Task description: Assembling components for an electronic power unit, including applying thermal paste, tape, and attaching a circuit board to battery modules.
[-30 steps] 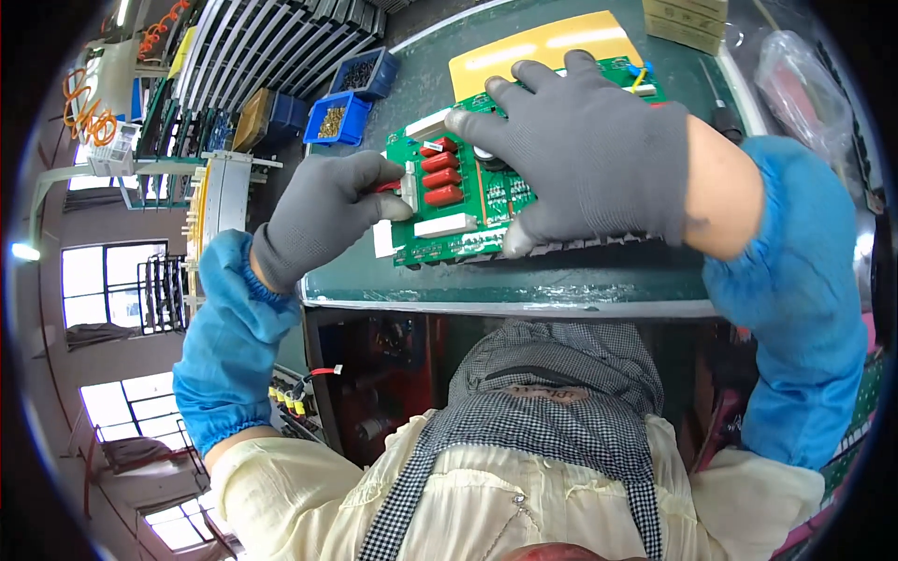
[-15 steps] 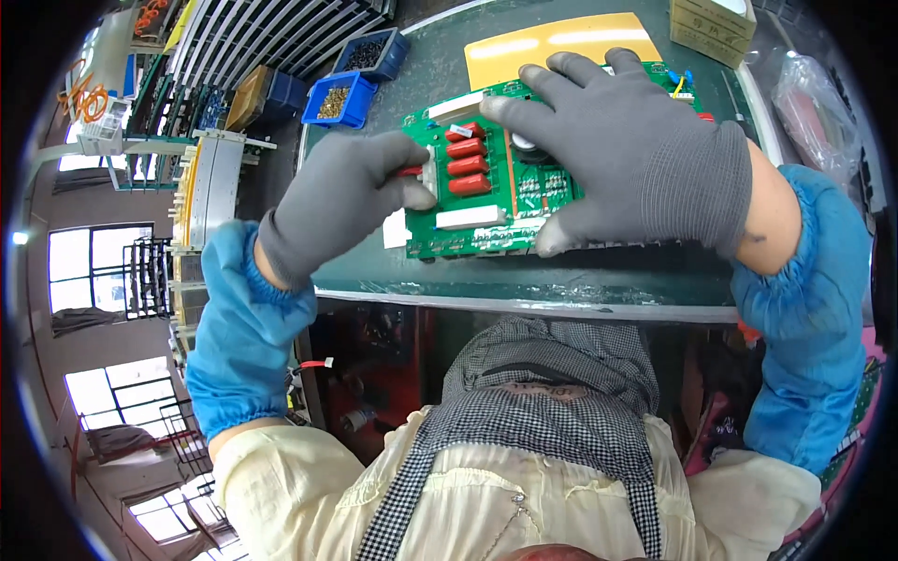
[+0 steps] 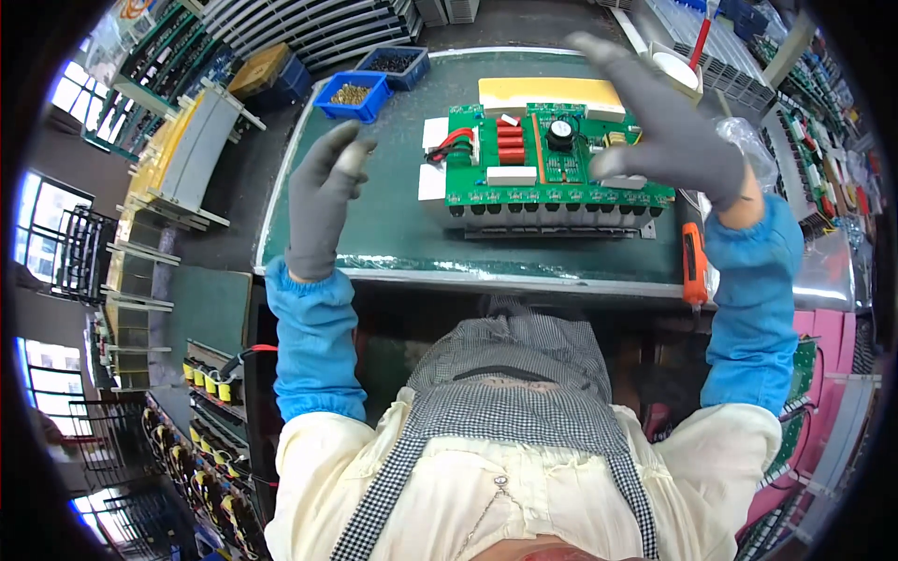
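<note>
A green circuit board [image 3: 465, 179] sits on a finned metal heat sink [image 3: 552, 220] on the workbench. Red block-shaped components [image 3: 511, 143] and a round black part [image 3: 560, 136] stand on it. Red and black wires [image 3: 453, 143] meet a white connector at the board's left side. My left hand [image 3: 323, 201], in a grey glove, is raised left of the board, fingers loosely bent and apart, holding nothing. Above the board's right end hovers my right hand [image 3: 675, 140], also gloved, its thumb and fingers spread and empty.
Two blue bins [image 3: 354, 96] of small metal parts stand at the bench's far left. A yellow sheet [image 3: 547, 92] lies behind the board. An orange-and-black tool [image 3: 693, 265] rests at the right front edge. A white tub [image 3: 675, 70] with a red-handled tool is far right.
My left hand has let go of the connector at the board's left side and drawn back left. My right hand has lifted off the board. The view has shifted, showing more bench.
</note>
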The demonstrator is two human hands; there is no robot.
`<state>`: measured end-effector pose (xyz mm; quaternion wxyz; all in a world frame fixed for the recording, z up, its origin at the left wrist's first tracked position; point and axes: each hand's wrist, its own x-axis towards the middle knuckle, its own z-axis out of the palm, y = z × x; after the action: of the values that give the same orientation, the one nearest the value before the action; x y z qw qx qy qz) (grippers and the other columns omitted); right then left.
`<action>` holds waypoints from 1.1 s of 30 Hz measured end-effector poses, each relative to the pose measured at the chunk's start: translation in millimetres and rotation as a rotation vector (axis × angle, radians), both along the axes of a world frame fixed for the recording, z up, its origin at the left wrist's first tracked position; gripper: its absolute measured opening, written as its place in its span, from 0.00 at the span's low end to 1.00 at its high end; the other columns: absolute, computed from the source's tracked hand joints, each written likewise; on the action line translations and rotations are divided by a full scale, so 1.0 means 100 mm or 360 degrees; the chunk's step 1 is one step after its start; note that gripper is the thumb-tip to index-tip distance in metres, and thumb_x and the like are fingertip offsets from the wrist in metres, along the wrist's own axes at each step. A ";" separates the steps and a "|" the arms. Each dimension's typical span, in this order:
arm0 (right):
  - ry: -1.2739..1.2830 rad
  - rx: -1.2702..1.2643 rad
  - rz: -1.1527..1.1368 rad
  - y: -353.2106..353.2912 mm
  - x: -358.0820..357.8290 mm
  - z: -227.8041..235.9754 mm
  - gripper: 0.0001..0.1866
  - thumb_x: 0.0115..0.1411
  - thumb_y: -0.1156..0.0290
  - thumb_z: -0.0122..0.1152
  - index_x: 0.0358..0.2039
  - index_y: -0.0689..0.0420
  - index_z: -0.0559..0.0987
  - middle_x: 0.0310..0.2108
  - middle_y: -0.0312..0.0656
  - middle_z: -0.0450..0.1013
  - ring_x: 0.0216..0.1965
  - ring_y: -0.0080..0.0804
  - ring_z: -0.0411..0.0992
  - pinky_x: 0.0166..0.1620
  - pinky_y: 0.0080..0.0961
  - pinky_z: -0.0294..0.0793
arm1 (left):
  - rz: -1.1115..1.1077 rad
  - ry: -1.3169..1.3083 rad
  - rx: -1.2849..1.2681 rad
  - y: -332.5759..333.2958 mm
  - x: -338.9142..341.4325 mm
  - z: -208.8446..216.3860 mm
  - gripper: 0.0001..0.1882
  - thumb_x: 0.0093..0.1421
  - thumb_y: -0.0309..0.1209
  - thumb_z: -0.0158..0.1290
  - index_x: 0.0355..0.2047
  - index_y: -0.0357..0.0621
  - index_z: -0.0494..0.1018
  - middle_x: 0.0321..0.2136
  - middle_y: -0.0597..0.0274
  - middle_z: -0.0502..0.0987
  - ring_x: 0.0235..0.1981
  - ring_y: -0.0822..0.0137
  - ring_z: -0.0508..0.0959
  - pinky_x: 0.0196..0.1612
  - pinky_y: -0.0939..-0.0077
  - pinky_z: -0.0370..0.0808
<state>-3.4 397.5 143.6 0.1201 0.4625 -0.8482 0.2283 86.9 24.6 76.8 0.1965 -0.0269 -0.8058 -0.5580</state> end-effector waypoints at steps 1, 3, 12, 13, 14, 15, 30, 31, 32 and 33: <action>-0.0010 0.0033 -0.0003 0.08 0.10 0.04 0.52 0.50 0.46 0.68 0.71 0.52 0.56 0.67 0.51 0.60 0.69 0.44 0.56 0.69 0.51 0.48 | 0.0166 -0.0164 0.0227 -0.09 0.10 -0.16 0.18 0.68 0.36 0.53 0.53 0.37 0.74 0.39 0.61 0.81 0.30 0.79 0.74 0.31 0.85 0.71; -0.0128 -0.0428 -0.0195 0.30 0.31 0.10 0.44 0.57 0.48 0.63 0.69 0.55 0.61 0.65 0.49 0.63 0.67 0.41 0.61 0.68 0.42 0.55 | 0.0207 -0.0298 0.0455 -0.11 0.27 -0.57 0.17 0.69 0.36 0.51 0.52 0.39 0.74 0.40 0.58 0.81 0.28 0.81 0.71 0.29 0.87 0.68; -0.0540 -0.1619 -0.0822 0.45 1.10 -1.07 0.36 0.68 0.43 0.49 0.62 0.63 0.67 0.56 0.47 0.70 0.58 0.37 0.68 0.62 0.36 0.64 | 0.0055 -0.0342 0.0648 0.29 0.38 -1.12 0.16 0.69 0.31 0.50 0.54 0.37 0.73 0.38 0.58 0.80 0.30 0.79 0.72 0.31 0.85 0.70; -0.0625 -0.1724 -0.0819 0.42 1.12 -1.23 0.40 0.67 0.39 0.48 0.61 0.65 0.67 0.54 0.47 0.71 0.58 0.37 0.69 0.62 0.36 0.65 | 0.0047 -0.0340 0.0542 0.27 0.37 -1.15 0.16 0.69 0.31 0.50 0.53 0.37 0.73 0.37 0.58 0.80 0.29 0.79 0.72 0.31 0.84 0.71; -0.0606 -0.1824 -0.0874 0.37 1.14 -1.36 0.40 0.67 0.39 0.48 0.61 0.65 0.67 0.54 0.47 0.71 0.57 0.37 0.69 0.61 0.35 0.66 | 0.0038 -0.0351 0.0481 0.27 0.36 -1.16 0.16 0.69 0.32 0.50 0.53 0.36 0.73 0.37 0.58 0.80 0.29 0.79 0.72 0.31 0.84 0.71; -0.0583 -0.1926 -0.0930 0.34 1.16 -1.46 0.39 0.67 0.39 0.47 0.61 0.65 0.68 0.55 0.48 0.71 0.57 0.36 0.69 0.59 0.34 0.67 | 0.0026 -0.0361 0.0419 0.29 0.35 -1.17 0.16 0.69 0.32 0.50 0.53 0.36 0.73 0.37 0.58 0.80 0.29 0.79 0.72 0.31 0.83 0.71; -0.0681 -0.2226 -0.0905 0.38 1.16 -2.03 0.18 0.73 0.65 0.48 0.55 0.64 0.73 0.48 0.41 0.74 0.48 0.27 0.73 0.54 0.25 0.74 | 0.0229 -0.0213 0.0078 0.48 0.34 -1.32 0.15 0.71 0.31 0.46 0.52 0.35 0.73 0.35 0.63 0.78 0.27 0.80 0.70 0.30 0.83 0.70; -0.0694 -0.2238 -0.0889 0.41 1.14 -2.03 0.18 0.73 0.65 0.48 0.55 0.64 0.73 0.48 0.41 0.74 0.48 0.27 0.73 0.54 0.25 0.74 | 0.0277 -0.0204 0.0059 0.50 0.31 -1.34 0.14 0.71 0.30 0.46 0.51 0.35 0.73 0.34 0.65 0.78 0.27 0.79 0.70 0.30 0.83 0.69; -0.0708 -0.2307 -0.0827 0.42 1.16 -2.02 0.18 0.73 0.65 0.48 0.55 0.64 0.73 0.48 0.40 0.74 0.49 0.27 0.72 0.54 0.25 0.73 | 0.0294 -0.0212 0.0040 0.50 0.31 -1.35 0.14 0.71 0.30 0.46 0.51 0.35 0.73 0.34 0.65 0.78 0.27 0.79 0.70 0.30 0.83 0.69; -0.0721 -0.2375 -0.0765 0.43 1.18 -1.99 0.18 0.73 0.65 0.48 0.55 0.64 0.73 0.48 0.40 0.73 0.50 0.26 0.71 0.55 0.25 0.73 | 0.0322 -0.0158 -0.0125 0.50 0.28 -1.36 0.13 0.71 0.30 0.46 0.48 0.34 0.74 0.33 0.63 0.78 0.26 0.76 0.71 0.30 0.80 0.70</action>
<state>114.8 440.2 -55.2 0.2678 0.0088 -0.5525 0.7893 115.2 74.3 -58.9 0.2105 0.0746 -0.8343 -0.5040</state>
